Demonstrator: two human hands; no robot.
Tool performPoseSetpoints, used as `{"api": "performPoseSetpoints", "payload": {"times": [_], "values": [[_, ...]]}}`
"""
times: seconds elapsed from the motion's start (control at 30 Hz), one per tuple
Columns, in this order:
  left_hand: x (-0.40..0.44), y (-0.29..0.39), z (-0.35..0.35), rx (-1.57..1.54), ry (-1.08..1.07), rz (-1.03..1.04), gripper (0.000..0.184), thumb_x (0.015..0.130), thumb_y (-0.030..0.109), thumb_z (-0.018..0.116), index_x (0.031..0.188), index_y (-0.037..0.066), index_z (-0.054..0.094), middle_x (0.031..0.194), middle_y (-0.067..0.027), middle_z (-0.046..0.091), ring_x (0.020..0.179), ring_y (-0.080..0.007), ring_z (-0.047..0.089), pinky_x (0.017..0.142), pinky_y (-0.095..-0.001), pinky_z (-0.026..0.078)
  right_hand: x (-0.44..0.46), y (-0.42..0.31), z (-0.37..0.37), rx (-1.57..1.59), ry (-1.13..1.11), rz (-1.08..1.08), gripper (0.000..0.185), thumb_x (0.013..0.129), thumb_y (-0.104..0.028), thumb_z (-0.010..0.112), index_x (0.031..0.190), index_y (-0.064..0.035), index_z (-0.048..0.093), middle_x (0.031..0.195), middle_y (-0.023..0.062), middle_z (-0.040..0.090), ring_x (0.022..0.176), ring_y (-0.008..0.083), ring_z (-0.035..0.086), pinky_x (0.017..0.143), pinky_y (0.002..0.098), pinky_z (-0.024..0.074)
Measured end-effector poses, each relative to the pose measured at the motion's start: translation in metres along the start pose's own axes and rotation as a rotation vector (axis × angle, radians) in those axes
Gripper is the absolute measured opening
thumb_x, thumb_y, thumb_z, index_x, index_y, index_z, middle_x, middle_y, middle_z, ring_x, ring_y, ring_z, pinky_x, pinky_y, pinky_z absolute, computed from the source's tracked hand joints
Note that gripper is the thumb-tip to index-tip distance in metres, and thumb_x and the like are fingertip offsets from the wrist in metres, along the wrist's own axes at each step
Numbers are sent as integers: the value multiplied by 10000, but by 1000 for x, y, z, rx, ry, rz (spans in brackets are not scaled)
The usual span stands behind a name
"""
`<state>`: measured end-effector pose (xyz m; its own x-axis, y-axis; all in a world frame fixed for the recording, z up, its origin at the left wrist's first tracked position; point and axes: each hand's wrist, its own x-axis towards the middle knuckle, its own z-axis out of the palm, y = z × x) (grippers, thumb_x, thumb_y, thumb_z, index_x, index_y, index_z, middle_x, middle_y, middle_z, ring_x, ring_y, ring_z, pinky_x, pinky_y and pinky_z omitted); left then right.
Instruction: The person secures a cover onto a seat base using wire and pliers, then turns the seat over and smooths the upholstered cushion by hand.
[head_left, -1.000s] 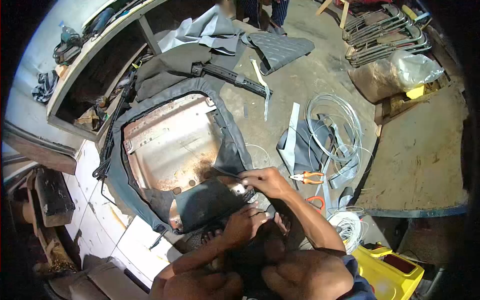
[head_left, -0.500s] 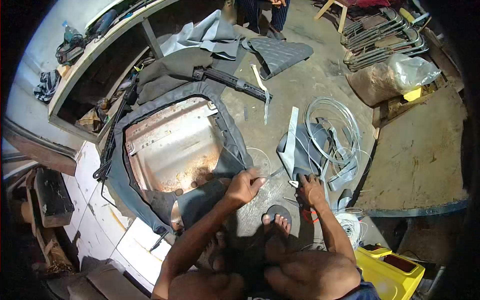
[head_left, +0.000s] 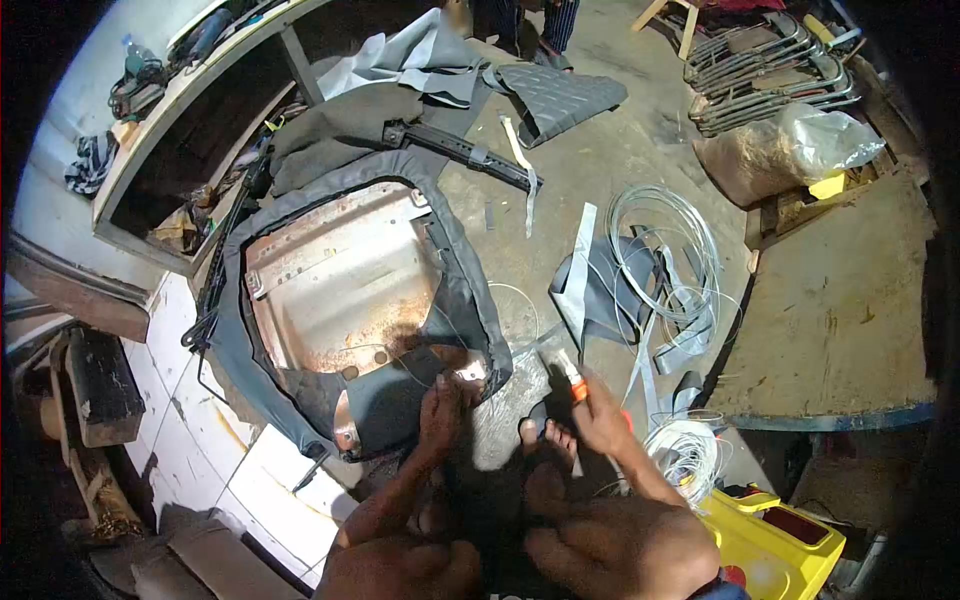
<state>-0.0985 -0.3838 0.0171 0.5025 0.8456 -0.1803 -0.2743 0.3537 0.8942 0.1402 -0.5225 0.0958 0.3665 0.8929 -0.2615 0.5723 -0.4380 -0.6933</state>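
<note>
A car-style seat part with a rusty metal pan (head_left: 345,285) and a dark grey fabric cover (head_left: 235,345) lies to the left. At its lower right corner, my left hand (head_left: 440,410) has its fingers closed by the cover's edge; what they pinch is hidden. A thin wire (head_left: 517,290) curves out beside the seat part, and another thin strand crosses the pan. My right hand (head_left: 605,415) is wrapped round an orange-handled metal tool (head_left: 577,386), its pale end pointing forward; the kind is unclear. Fabric scraps (head_left: 605,290) lie ahead of that hand.
A wire coil (head_left: 665,190) rests on the scraps. A spool of thin line (head_left: 685,455) and a yellow case (head_left: 775,540) are at right, below a wooden board (head_left: 830,310). Metal frames (head_left: 770,75) and a filled sack (head_left: 750,165) stand farther back. Someone's striped-trouser leg (head_left: 558,25) shows at the top.
My left hand has moved down and left to the seat part's corner. My right hand has left the fabric scraps, shifted slightly left and down, and now grips the orange-handled tool.
</note>
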Motion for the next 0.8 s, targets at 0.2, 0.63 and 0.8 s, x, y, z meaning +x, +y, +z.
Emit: {"api": "performPoseSetpoints", "payload": {"times": [0.2,0.63,0.8], "values": [[1,-19,-5,68,-43,40,529,1096,441,315,868,25,549,804,-53,573,772,-141,486,803,-338,433,-9,19,68,441,-363,403,468,917,-153,675,1337,-32,508,1083,123,669,941,245,674,785,359,532],[2,-11,-1,-12,-113,131,460,1094,411,360,814,59,460,809,-45,535,805,-160,512,843,-347,454,-8,-30,56,844,-544,518,362,968,-358,664,1213,-92,638,954,-11,659,815,99,626,619,260,489],[4,5,9,-2,-73,129,476,1094,414,361,808,60,500,821,-38,571,784,-143,502,779,-321,433,-15,-16,24,816,-419,585,297,962,-332,670,1060,-55,712,865,14,718,662,93,623,589,238,471]]}}
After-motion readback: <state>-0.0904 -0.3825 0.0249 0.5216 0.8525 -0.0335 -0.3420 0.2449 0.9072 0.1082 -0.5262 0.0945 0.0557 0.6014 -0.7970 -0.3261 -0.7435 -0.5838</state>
